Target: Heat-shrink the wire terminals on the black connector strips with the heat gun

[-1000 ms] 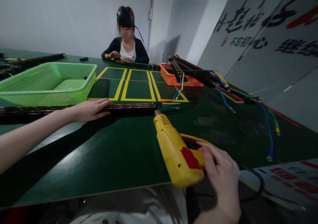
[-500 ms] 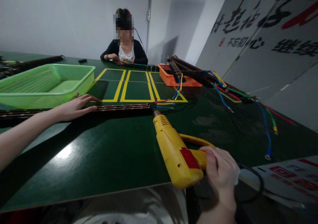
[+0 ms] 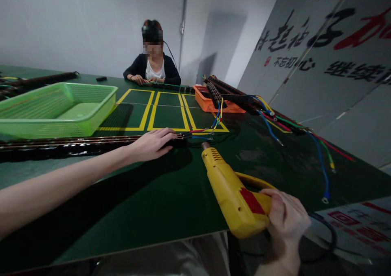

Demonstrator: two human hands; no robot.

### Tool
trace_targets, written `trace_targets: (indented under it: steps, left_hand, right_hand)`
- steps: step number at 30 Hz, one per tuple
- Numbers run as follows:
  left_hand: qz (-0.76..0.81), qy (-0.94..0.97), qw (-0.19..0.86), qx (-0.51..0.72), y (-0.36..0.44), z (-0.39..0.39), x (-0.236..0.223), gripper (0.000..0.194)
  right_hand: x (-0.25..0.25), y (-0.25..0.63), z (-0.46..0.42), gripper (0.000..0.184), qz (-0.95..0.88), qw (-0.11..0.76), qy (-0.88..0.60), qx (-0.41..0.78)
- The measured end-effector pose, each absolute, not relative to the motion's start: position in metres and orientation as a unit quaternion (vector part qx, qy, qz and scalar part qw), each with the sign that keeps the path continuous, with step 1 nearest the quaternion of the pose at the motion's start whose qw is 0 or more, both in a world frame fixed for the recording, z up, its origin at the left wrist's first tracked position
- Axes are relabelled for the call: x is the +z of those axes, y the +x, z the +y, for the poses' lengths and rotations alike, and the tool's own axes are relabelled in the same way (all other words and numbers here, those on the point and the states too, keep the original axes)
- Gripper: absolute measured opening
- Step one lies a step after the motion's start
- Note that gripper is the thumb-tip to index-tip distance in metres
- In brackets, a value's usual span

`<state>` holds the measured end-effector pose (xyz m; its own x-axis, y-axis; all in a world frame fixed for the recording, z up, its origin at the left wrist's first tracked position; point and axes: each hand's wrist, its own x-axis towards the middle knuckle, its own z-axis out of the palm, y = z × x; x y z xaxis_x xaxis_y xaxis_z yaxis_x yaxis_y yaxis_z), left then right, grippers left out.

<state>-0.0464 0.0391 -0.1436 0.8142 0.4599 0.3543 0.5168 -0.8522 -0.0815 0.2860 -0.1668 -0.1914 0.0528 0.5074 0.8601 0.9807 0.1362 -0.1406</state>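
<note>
My left hand (image 3: 152,145) lies across a long dark cable bundle (image 3: 100,141) near its right end, fingers on the far side and thumb on the near side. Copper-coloured lines run along the bundle, and red, yellow and blue leads with metal terminals (image 3: 210,138) come out of its right end. My fingers hide the part beneath them. In my right hand (image 3: 288,217) is a yellow heat gun (image 3: 235,194), gripped by its handle. Its metal nozzle (image 3: 205,145) points up and left, a short way from the leads and apart from them.
A green basket (image 3: 100,104) stands behind the bundle at left. An orange basket (image 3: 207,104) at back right has more dark bundles (image 3: 241,96) across it, leads hanging toward the right edge. A person (image 3: 152,64) sits across the green table (image 3: 137,210), handling wires.
My left hand has moved right along the bundle to near its end. The heat gun has shifted right and slightly down, its nozzle now farther from the bundle's end.
</note>
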Motion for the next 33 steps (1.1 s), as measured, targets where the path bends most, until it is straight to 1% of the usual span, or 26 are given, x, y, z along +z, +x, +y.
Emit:
trace_targets:
  steps: [6,11,18,23,28,33]
  left_hand:
    - [-0.245,-0.94,0.145,-0.189,0.007,0.049,-0.155,0.037]
    - [-0.267,-0.928,0.125,-0.225,0.014,0.056,-0.17,0.035]
    - [-0.265,-0.924,0.115,-0.249,0.013,0.053,-0.172,0.027]
    - [-0.277,-0.921,0.106,-0.254,0.015,0.054,-0.172,0.027]
    - [-0.294,-0.915,0.121,-0.249,0.014,0.056,-0.171,0.024]
    - [-0.308,-0.91,0.112,-0.253,0.013,0.056,-0.169,0.023]
  right_hand:
    - [-0.196,0.29,-0.168,0.035,-0.609,0.42,-0.599,-0.306]
    - [-0.195,0.281,-0.169,0.037,-0.603,0.398,-0.612,-0.323]
    - [-0.193,0.25,-0.165,0.034,-0.601,0.382,-0.621,-0.328]
    - [-0.186,0.229,-0.164,0.034,-0.616,0.364,-0.632,-0.298]
    - [-0.176,0.202,-0.165,0.033,-0.639,0.336,-0.652,-0.231]
    - [-0.172,0.184,-0.165,0.036,-0.647,0.336,-0.655,-0.202]
